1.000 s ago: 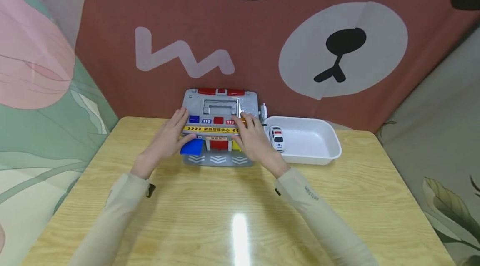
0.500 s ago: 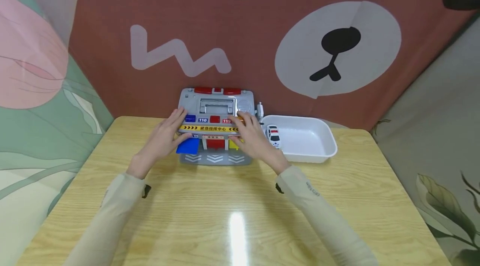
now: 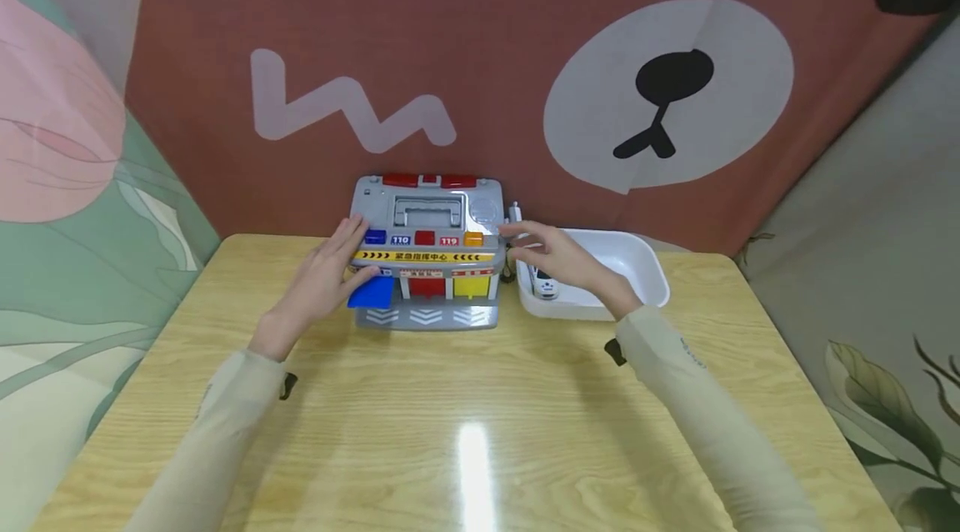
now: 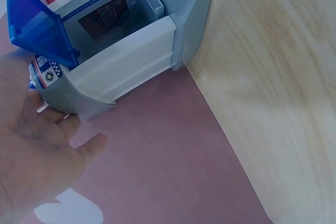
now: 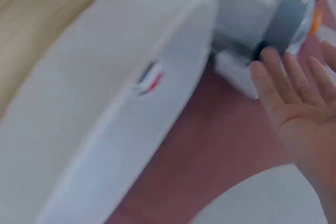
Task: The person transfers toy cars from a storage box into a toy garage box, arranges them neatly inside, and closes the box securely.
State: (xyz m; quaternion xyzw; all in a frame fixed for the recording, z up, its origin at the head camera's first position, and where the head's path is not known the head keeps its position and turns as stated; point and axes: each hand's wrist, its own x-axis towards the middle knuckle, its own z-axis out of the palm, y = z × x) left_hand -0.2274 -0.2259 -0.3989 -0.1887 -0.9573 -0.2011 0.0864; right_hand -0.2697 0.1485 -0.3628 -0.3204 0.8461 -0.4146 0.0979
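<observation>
A grey toy garage (image 3: 483,215) marked 110 and 119 stands at the back of the table. My left hand (image 3: 311,286) rests against its left end, fingers straight and thumb spread towards the front. Below that thumb the blue door (image 4: 39,22) is swung up, showing the compartment inside; the red door (image 3: 426,288) and yellow door (image 3: 471,288) are down. My right hand (image 3: 566,261) is at the garage's right end, fingers extended near a pale upright piece (image 5: 236,72) and a black knob (image 5: 260,51). Whether they touch, I cannot tell.
Right of the garage sits a white tray (image 3: 645,269), below my right forearm. A white toy police car (image 3: 545,288) is in its left end, partly covered by the hand. A curtain with a bear print (image 3: 360,182) hangs close behind the wooden table (image 3: 375,415).
My right hand has left the garage's front right corner and moved rightwards to its side, uncovering the orange button and yellow door. My left hand stays in place; the view shifts slightly.
</observation>
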